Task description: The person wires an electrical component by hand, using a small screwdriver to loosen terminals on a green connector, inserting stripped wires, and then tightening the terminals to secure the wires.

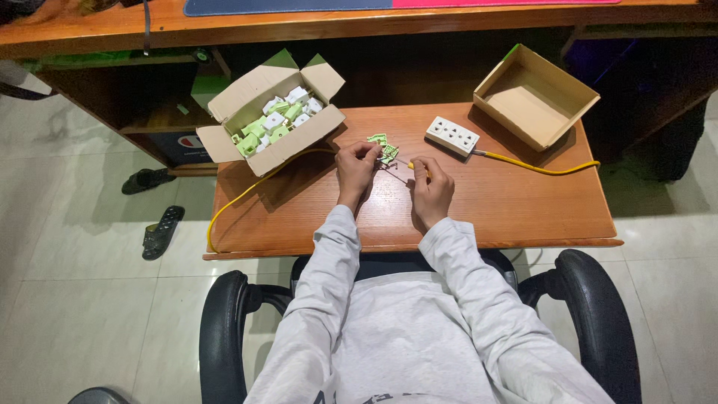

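Green plug part [388, 153], small, pinched in left hand [356, 169], right hand [431, 188] clasping screwdriver [410, 166]

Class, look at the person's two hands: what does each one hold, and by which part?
Left hand pinches a small green part by its edge; right hand grips a thin tool by its handle end.

Two cardboard boxes stand open on the wooden surface [486, 209]. The box at the left [273, 120] is brown outside with green flap linings and holds a heap of small white and green parts. The box at the right [535, 96] is brown, tilted, and looks bare inside. Under the left shelf sits what may be a blue, white and red label [187, 142].
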